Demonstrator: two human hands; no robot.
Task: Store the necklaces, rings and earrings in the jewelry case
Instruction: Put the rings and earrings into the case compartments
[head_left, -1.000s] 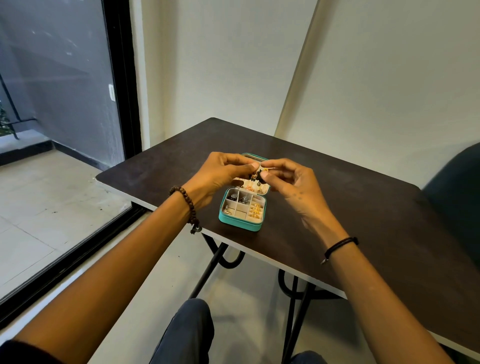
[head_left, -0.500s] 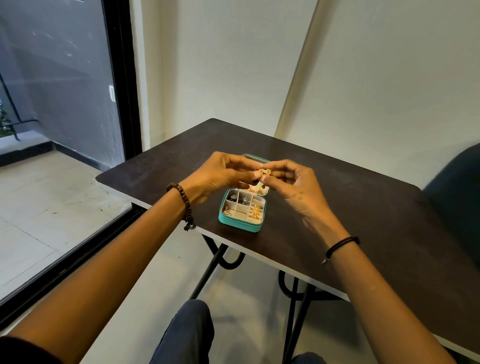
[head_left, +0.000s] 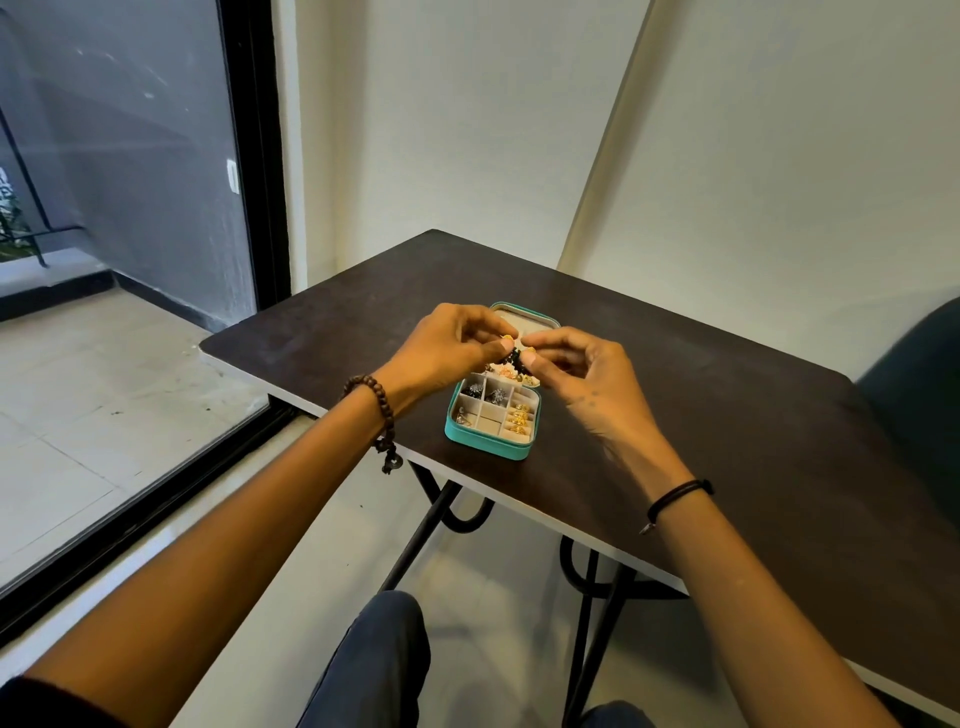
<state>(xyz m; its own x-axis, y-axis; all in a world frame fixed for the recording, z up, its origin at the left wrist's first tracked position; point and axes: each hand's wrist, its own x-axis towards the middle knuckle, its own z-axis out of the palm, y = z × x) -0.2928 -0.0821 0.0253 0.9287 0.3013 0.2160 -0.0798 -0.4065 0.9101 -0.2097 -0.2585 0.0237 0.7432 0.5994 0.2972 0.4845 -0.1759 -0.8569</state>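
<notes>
Jewelry piece, small, dark: pinched between fingertips of left hand and right hand, its dark part more exposed than half a second ago. Hands remain above open teal jewelry case, on counter near front edge.

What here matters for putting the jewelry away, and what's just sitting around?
Part of the job:
- case, open
- dark piece, pinched by left hand and right hand
- gold pieces and silver pieces, in compartments

Just there:
- table
- chair
- bead bracelet and cord, on the wrists
</notes>
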